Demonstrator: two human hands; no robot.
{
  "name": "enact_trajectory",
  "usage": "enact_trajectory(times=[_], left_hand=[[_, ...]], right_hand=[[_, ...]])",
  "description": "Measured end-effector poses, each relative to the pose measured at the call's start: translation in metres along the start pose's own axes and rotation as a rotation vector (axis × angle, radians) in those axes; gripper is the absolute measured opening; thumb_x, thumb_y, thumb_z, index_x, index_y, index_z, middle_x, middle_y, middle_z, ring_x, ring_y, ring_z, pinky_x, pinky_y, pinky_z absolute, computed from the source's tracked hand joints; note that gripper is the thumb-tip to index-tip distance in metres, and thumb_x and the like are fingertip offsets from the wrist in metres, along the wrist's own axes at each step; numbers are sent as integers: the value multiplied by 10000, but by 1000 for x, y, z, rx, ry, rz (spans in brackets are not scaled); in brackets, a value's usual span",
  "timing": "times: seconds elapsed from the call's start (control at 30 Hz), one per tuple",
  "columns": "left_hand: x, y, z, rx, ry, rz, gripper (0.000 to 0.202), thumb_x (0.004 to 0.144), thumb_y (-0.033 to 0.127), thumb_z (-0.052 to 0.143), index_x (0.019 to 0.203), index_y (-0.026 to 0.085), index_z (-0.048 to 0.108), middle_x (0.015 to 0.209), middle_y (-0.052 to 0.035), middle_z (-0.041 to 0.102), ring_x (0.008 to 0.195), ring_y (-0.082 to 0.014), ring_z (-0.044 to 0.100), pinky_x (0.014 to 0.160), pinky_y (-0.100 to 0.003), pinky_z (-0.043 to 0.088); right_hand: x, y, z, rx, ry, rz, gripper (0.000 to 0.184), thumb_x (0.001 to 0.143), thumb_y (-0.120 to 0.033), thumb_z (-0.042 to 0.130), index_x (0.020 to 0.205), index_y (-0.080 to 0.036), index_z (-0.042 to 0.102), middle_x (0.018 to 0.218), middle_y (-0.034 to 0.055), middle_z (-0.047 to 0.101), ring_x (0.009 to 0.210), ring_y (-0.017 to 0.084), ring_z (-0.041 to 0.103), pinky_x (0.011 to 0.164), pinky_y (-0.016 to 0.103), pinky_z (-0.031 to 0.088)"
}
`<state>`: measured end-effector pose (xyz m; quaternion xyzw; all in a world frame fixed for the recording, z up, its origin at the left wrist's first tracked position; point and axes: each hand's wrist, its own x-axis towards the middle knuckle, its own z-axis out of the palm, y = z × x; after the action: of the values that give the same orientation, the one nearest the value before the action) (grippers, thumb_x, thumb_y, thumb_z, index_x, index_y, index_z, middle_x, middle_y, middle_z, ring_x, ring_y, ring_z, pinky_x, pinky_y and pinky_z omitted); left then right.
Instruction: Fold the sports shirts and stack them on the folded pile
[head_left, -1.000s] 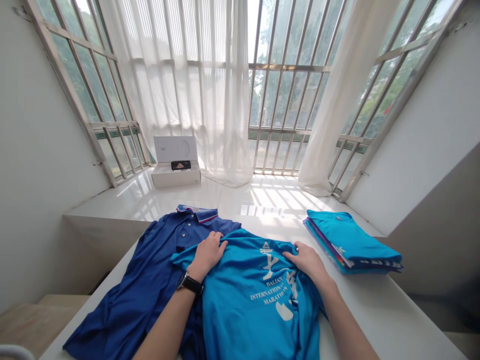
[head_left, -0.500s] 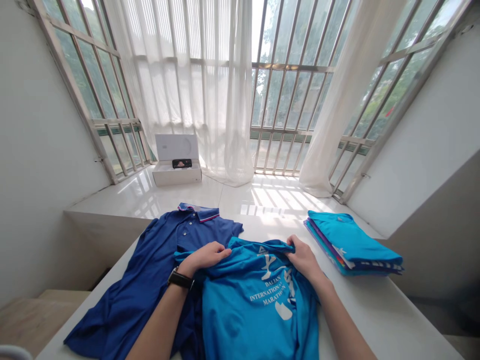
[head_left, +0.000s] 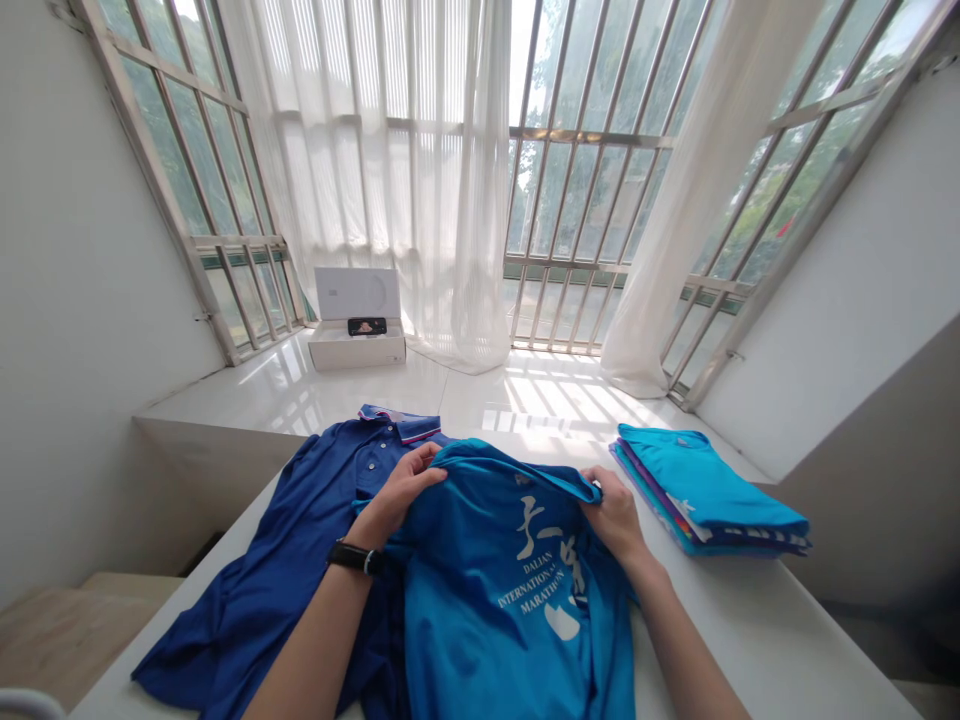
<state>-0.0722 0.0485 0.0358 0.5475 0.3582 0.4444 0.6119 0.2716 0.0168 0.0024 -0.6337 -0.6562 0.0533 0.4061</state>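
A bright blue T-shirt with white "Dalian International Marathon" print is spread in front of me, its top edge lifted off the table. My left hand pinches that edge at the left, and a black-banded watch sits on the wrist. At the right end of the same edge, my right hand grips the cloth between thumb and fingers. Partly under the T-shirt, a dark blue polo shirt lies flat, its striped collar pointing away from me.
A stack of folded shirts stands on the right of the white table. Farther back, an open white box with a phone rests on the ledge. White curtains hang before barred windows.
Both hands have raised the T-shirt's top edge; it now forms a taut band between them. My left hand has moved up and slightly left. The polo shirt and stack have stayed in place.
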Motion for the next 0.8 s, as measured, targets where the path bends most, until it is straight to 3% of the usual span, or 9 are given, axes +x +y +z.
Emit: enact_trajectory(times=[0.13, 0.33, 0.57, 0.7, 0.8], left_hand=[[-2, 2, -9, -82, 32, 79, 421, 652, 410, 796, 787, 205, 455, 693, 58, 497, 609, -94, 465, 591, -206, 395], [-1, 0, -4, 266, -173, -9, 364, 721, 434, 783, 789, 172, 540, 694, 47, 531, 636, -95, 487, 587, -199, 369], [3, -17, -8, 653, -183, 10, 357, 734, 484, 722, 866, 154, 695, 826, -39, 684, 805, -201, 616, 715, -266, 467], [1, -13, -11, 677, -279, -16, 368, 775, 505, 688, 881, 154, 716, 830, -42, 705, 805, -210, 629, 714, -268, 468], [-2, -4, -9, 629, -306, -26, 349, 794, 499, 680, 847, 156, 714, 773, -21, 685, 740, -186, 605, 665, -253, 441]], right_hand=[[-1, -12, -3, 158, -67, 60, 154, 726, -333, 538, 836, -238, 587, 757, 19, 686, 719, 224, 612, 687, 306, 462], [0, -14, -6, 377, -148, 36, 177, 740, -289, 578, 869, -207, 667, 808, 22, 709, 786, 233, 634, 716, 298, 481], [2, -2, -6, 596, 25, 126, 266, 753, -456, 707, 725, -213, 604, 667, -23, 596, 661, 172, 540, 625, 265, 453], [2, 1, -5, 731, 129, 256, 299, 738, -478, 747, 789, -226, 594, 686, -31, 610, 634, 164, 547, 603, 270, 466], [2, -1, -7, 791, 112, 331, 335, 731, -516, 743, 842, -241, 589, 674, -25, 630, 594, 179, 572, 547, 283, 474]])
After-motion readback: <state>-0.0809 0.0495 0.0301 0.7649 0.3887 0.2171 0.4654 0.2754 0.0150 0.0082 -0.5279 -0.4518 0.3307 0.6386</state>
